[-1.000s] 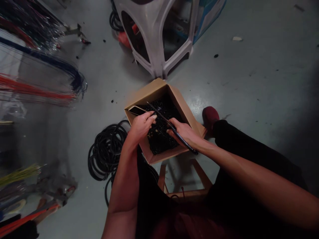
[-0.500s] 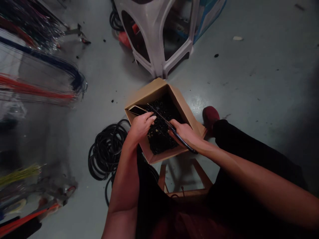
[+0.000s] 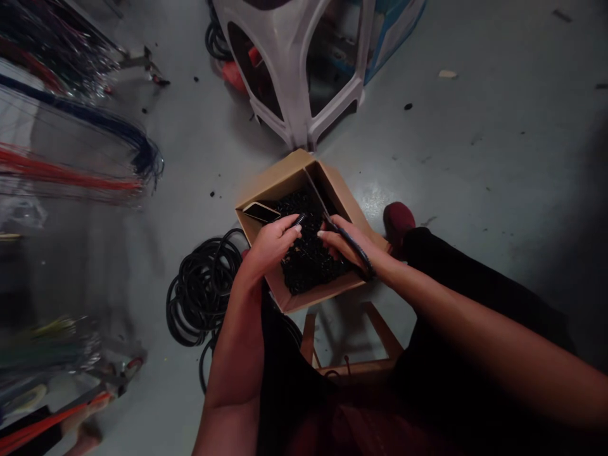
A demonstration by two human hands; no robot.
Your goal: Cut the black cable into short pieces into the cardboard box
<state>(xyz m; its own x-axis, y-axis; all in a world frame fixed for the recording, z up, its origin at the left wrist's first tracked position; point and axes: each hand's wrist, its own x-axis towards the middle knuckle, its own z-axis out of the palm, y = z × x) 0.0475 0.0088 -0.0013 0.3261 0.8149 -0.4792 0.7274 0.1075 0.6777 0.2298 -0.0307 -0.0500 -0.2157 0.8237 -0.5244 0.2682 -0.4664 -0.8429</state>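
My left hand [image 3: 280,235] is closed over the left part of an open cardboard box [image 3: 273,174]. Its thumb and fingertips pinch a short black ribbed piece [image 3: 299,220]. To the right, my right hand [image 3: 342,237] grips dark-handled scissors [image 3: 360,247], the slim blades pointing up toward the box's far corner. Right thumb and fingers curl near the left fingertips, with a gap between the hands. Many small black pieces [image 3: 313,269] fill the box below. A flat dark piece with a pale edge [image 3: 262,212] leans in its left corner.
A white plastic stool [image 3: 297,69] stands beyond the box. Coiled black cable [image 3: 204,285] lies at left. Bundles of blue wires [image 3: 114,120] and red wires [image 3: 71,172] hang farther left. A wooden frame [image 3: 365,368] is between my legs; a blue box [image 3: 392,38] stands behind the stool.
The scissors have swung from pointing up-left at the left fingertips to pointing more steeply upward, away from them. The ribbed piece in my left fingers now shows clearly.
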